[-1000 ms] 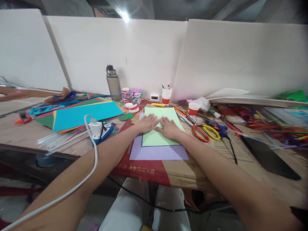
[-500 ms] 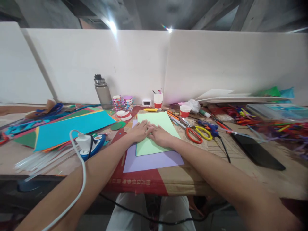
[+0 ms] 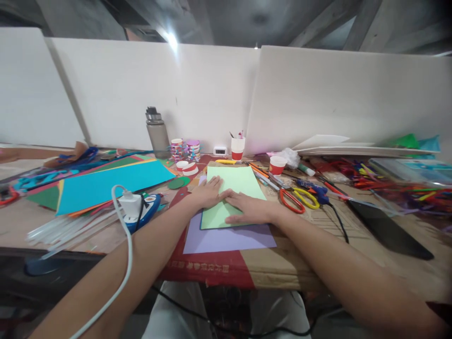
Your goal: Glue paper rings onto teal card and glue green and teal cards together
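Note:
A light green sheet of paper (image 3: 231,181) lies over a larger purple sheet (image 3: 229,241), with a thin dark blue edge showing along its lower and left sides. My left hand (image 3: 208,193) rests flat on the green sheet's left part, fingers stretched forward and holding nothing. On the middle and right of the same sheet lies my right hand (image 3: 249,207), its fingers spread and pointing left, the thumb set apart nearer to me. The right fingertips come close to the left hand; whether they touch I cannot tell.
Scissors (image 3: 294,202), a glue gun (image 3: 314,190) and a black phone (image 3: 388,228) lie to the right. Left are coloured sheets (image 3: 113,186) and a power strip (image 3: 150,209) with a white cable. Behind stand a bottle (image 3: 157,134), paper cups (image 3: 278,165) and a small clock (image 3: 220,150).
My right hand has slid a little toward me and spread its fingers, the thumb now apart. My left hand stays on the green sheet. The whole view has shifted slightly.

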### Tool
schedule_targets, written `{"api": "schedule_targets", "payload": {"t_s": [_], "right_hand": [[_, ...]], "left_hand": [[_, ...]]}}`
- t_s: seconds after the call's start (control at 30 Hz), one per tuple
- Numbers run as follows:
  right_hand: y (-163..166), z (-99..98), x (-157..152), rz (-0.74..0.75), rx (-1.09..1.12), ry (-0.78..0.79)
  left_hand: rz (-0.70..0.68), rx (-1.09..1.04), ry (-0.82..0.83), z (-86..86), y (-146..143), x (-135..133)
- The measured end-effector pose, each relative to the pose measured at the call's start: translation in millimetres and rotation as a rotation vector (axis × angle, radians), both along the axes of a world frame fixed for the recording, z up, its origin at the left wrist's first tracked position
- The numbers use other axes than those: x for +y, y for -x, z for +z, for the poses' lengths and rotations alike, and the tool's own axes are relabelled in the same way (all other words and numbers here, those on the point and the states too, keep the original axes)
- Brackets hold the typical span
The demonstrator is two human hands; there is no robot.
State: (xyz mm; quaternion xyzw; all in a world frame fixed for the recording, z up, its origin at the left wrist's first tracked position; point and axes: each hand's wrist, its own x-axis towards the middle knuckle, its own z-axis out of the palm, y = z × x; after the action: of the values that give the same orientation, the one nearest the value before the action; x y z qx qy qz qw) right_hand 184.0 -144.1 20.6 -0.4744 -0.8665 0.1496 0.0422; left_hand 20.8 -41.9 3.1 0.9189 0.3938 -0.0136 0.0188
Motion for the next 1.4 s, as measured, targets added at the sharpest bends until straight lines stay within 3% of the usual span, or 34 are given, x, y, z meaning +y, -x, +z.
{"api": "schedule_targets", "payload": {"t_s": [0.1,0.27,0.57,0.83,1.03,1.23,1.4], "right_hand": [[-3.6,11.3,-10.2,-0.026,-0.059,0.08],[-8.3,14.9,-11.7,-0.034,-0.038,0.077],[-15.8,16.3,-8.0,-0.012,-0.013,0.075],[-15.0,27.1,-11.5,0.079,0.058,0.06],[-10.8,31.8,-14.2,-0.103,0.005,-0.067],[-14.9,28.4,-8.7,-0.285,-0.089,-0.321],[-16.7,27.2,-4.3,-0.438,-0.274,-0.509]], "left_hand": [[0.014,0.038,-0.004,0.5,4.5,4.4],[-0.178,0.063,-0.088,3.7,11.9,15.4],[-0.229,-0.257,0.259,17.0,8.7,6.3],[-0.232,-0.413,0.398,18.6,11.5,4.1],[-0.164,-0.681,0.568,22.3,11.8,2.8],[-0.291,-0.741,0.894,17.7,24.7,12.2],[-0.328,-0.619,0.82,25.8,30.7,14.5]]}}
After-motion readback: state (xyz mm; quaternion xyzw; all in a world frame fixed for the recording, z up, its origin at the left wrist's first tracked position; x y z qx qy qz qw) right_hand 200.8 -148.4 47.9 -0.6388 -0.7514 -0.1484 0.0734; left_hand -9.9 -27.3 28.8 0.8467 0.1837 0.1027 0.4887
